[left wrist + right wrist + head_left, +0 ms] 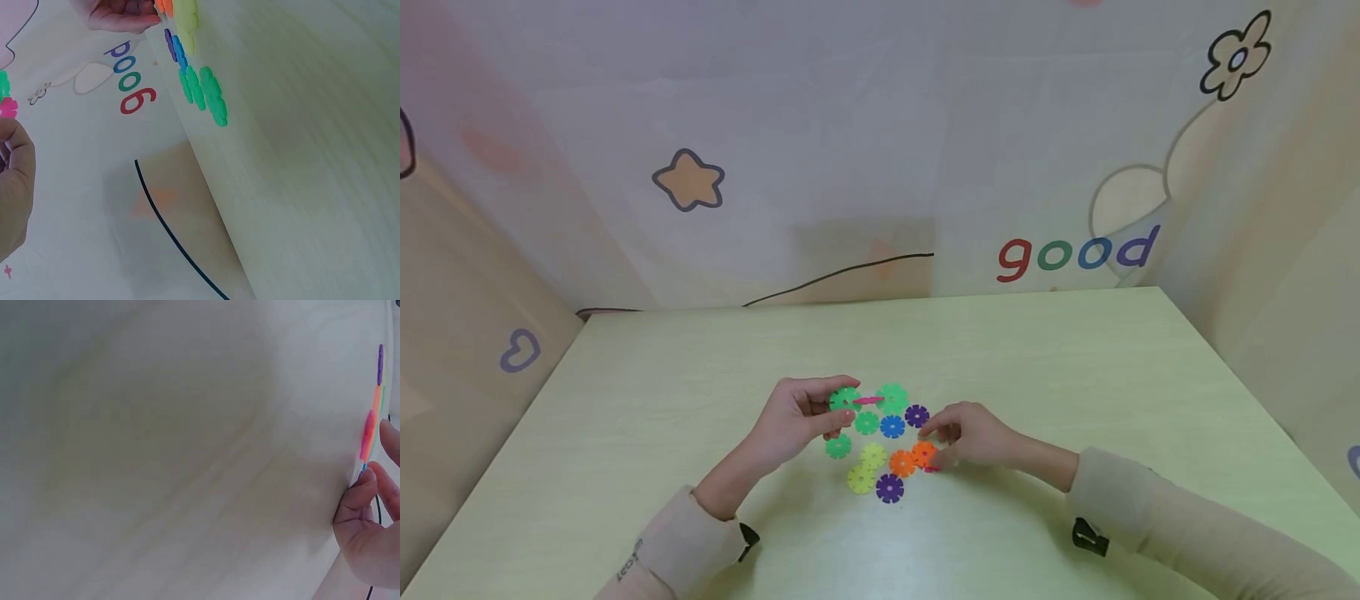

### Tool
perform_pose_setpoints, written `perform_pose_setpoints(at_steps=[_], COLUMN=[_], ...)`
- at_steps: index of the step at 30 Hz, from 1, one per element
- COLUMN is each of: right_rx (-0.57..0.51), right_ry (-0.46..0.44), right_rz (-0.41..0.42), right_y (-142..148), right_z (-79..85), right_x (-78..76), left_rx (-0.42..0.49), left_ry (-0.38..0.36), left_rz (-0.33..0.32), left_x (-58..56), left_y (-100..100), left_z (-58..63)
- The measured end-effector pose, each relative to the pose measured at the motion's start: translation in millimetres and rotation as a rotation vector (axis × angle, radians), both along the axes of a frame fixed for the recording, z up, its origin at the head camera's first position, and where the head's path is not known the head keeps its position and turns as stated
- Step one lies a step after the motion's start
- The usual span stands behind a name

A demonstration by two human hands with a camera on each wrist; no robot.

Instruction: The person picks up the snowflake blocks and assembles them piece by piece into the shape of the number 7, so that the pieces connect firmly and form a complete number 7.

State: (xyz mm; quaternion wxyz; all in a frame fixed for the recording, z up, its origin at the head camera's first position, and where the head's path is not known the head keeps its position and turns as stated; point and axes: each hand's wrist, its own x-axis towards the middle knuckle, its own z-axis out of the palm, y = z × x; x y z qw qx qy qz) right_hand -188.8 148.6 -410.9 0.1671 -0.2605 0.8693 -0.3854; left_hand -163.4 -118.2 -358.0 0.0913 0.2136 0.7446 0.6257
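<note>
My left hand (793,421) pinches a green notched flower disc (842,399) between thumb and fingers. A pink disc (868,401), seen edge-on, joins it to a second green disc (892,398). My right hand (976,435) is low over the table, with bent fingers and a gap between thumb and index finger. Its fingertips are right by an orange disc (924,454) and a pink disc (367,436) lying against that one. A purple disc (917,416) lies just beyond the index finger.
Between the hands on the pale table (1037,358) lie more discs: a blue one (892,427), small green ones (838,447), yellow ones (861,479), another orange (902,463) and another purple (890,488). A printed curtain (850,125) hangs behind the table.
</note>
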Motion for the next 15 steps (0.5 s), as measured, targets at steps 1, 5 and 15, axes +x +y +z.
perform_pose_setpoints(at_steps=[1,5,15], right_rx=[0.000,0.017,0.057], right_ry=[0.016,0.068,0.085], right_rz=[0.010,0.042,0.029], right_y=[-0.1,-1.4,-3.3], right_z=[-1.3,-4.4,-5.0], right_x=[0.0,0.5,1.6], left_rx=[0.001,0.013,0.020], left_ry=[-0.002,-0.003,-0.008], left_rz=[-0.001,-0.011,-0.014], left_x=[0.1,0.4,-0.5], left_y=[-0.1,0.1,0.9], left_z=[0.3,0.5,0.4])
